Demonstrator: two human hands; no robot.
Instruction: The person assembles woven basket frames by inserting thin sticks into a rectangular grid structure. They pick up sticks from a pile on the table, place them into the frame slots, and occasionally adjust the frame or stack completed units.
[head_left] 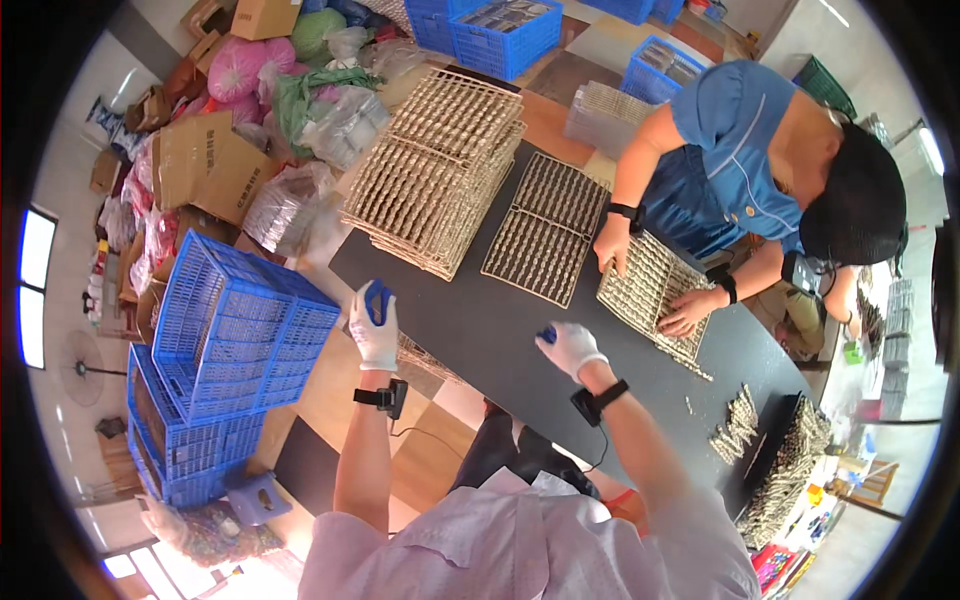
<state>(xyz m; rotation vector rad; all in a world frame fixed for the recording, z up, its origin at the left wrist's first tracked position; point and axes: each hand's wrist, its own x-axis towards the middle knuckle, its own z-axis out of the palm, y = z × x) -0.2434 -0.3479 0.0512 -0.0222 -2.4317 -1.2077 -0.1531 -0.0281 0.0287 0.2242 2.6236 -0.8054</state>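
Observation:
My left hand (373,330), in a white glove with blue finger coating, is raised beside the near left table edge. Its thumb and fingers curve apart with nothing visible between them. Over the dark table, my right hand (572,350) wears a matching glove; its fingers are loosely bent toward the left, and I see nothing in them. Beyond my right hand lies a flat wire rack (545,230) with rows of small beige twisted pieces. A tall stack of similar filled racks (435,165) stands at the far left of the table.
Across the table, a person in blue (740,150) has both hands on another filled rack (655,295). Loose twisted pieces (735,425) lie at the right, near a heaped dark tray (790,470). Blue crates (240,330) stand at my left; cartons (210,165) and bags lie behind.

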